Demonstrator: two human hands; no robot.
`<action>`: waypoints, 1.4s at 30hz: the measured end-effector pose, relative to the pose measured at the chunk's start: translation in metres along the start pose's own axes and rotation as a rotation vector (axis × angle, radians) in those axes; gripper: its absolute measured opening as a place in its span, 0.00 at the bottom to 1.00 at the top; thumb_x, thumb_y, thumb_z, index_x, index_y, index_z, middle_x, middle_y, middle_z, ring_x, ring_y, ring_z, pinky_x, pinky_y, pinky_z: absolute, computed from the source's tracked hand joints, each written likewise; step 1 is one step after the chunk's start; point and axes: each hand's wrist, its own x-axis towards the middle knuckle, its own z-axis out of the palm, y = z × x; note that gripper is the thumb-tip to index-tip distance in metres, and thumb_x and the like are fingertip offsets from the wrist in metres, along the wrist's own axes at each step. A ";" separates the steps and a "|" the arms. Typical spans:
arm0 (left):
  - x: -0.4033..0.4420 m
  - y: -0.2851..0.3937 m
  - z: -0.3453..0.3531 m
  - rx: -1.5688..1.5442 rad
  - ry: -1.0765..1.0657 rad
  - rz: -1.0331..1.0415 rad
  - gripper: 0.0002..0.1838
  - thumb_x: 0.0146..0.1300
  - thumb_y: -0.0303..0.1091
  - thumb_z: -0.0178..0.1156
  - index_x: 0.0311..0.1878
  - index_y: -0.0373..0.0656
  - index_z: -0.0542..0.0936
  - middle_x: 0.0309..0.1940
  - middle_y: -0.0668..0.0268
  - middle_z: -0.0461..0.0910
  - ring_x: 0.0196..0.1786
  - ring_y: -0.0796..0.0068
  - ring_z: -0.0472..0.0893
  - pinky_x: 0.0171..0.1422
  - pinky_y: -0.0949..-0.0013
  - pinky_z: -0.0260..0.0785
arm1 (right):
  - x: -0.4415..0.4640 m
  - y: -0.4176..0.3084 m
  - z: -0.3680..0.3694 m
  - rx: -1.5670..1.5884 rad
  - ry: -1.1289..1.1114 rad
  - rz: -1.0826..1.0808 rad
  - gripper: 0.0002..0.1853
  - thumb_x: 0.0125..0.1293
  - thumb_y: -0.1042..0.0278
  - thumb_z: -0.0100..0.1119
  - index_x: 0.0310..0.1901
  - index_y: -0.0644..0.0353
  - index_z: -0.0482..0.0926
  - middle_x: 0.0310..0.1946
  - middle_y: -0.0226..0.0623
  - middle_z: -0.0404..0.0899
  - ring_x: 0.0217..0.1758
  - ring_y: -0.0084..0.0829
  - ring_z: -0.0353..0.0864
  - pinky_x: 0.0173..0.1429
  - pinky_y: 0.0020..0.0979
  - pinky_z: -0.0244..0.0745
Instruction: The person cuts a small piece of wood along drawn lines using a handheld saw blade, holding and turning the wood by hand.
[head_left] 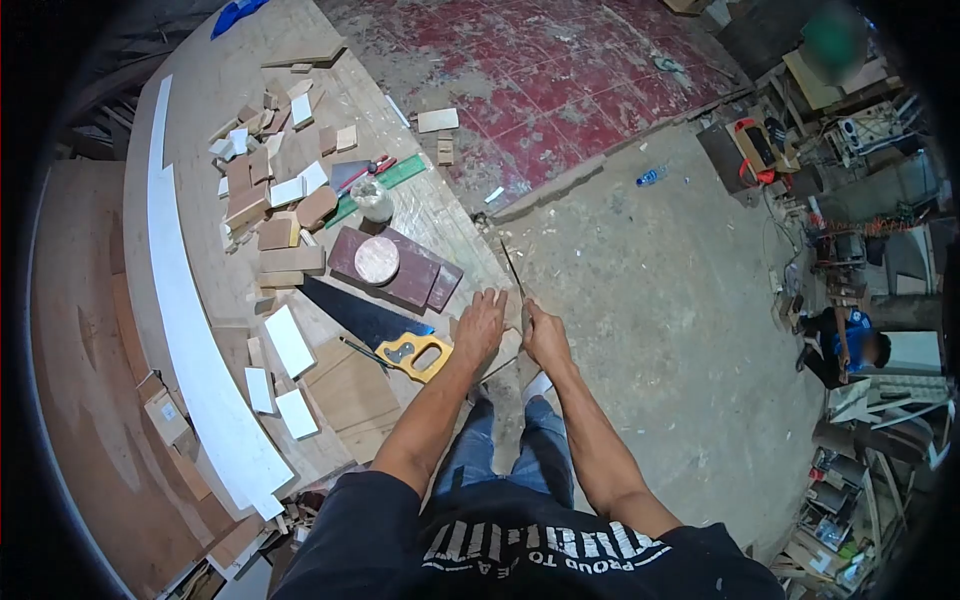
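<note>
My left hand (481, 325) lies on the right edge of the wooden worktable (455, 215), its fingers pressed down near the corner; whatever is under them is hidden. Just right of it, past the edge, my right hand (545, 335) is closed round the near end of a thin dark tool (512, 265), which points up and away. Beside my left forearm rests a handsaw with a yellow handle (400, 355) and a dark blade. A maroon block (425, 275) sits behind my left hand, with a round pale disc (377, 261) on it.
Wood offcuts (250, 195) and white pieces (289, 341) cover the table's left part. A green strip (402, 171) and a jar (372, 200) stand farther back. A long white strip (190, 320) runs along the left. A person (850, 345) sits at the far right near piled scraps.
</note>
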 end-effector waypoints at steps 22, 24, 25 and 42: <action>-0.034 -0.030 -0.008 -0.476 0.399 -0.344 0.18 0.59 0.20 0.58 0.55 0.32 0.78 0.50 0.45 0.78 0.53 0.44 0.77 0.57 0.54 0.70 | 0.001 -0.005 0.001 0.037 -0.048 -0.053 0.25 0.60 0.79 0.49 0.61 0.72 0.73 0.36 0.69 0.79 0.41 0.60 0.83 0.48 0.48 0.77; -0.030 -0.028 -0.009 -0.329 0.326 -0.116 0.25 0.58 0.25 0.62 0.61 0.35 0.76 0.60 0.50 0.75 0.61 0.49 0.74 0.63 0.56 0.68 | 0.000 -0.006 0.001 0.057 -0.066 -0.036 0.26 0.60 0.79 0.49 0.62 0.73 0.72 0.37 0.70 0.79 0.43 0.61 0.83 0.50 0.47 0.77; -0.027 -0.027 -0.010 -0.327 0.324 -0.115 0.25 0.58 0.25 0.62 0.61 0.35 0.76 0.60 0.50 0.75 0.61 0.49 0.74 0.63 0.56 0.68 | 0.000 -0.006 0.000 0.054 -0.075 -0.043 0.26 0.60 0.79 0.48 0.62 0.73 0.72 0.39 0.70 0.79 0.44 0.61 0.82 0.52 0.47 0.77; -0.012 0.011 0.004 0.138 -0.145 -0.126 0.49 0.63 0.61 0.57 0.80 0.51 0.47 0.82 0.71 0.39 0.83 0.57 0.37 0.75 0.25 0.36 | -0.059 -0.038 -0.020 -0.198 -0.103 0.043 0.25 0.60 0.78 0.52 0.60 0.73 0.73 0.30 0.63 0.81 0.35 0.58 0.83 0.44 0.51 0.78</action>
